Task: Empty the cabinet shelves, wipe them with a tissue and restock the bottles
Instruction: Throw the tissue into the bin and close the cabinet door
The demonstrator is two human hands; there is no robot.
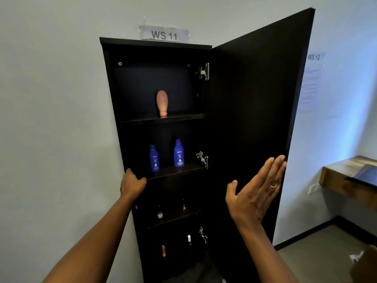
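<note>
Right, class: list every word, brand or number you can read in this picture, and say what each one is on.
"WS 11": paper sign above the cabinet.
"WS 12": top of the paper sheet on the right wall.
"NIVEA": right blue bottle and, fainter, left blue bottle.
Unreadable: the sheet's smaller lines, the blue bottles' small print, the pink bottle label.

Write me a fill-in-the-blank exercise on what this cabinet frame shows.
1. The label above the cabinet reads WS ___.
2. The peach bottle stands alone on the ___ shelf.
3. The second shelf holds ___ blue Nivea bottles.
4. The left hand grips the cabinet's ___ edge.
Missing words: 11; top; two; left.
</note>
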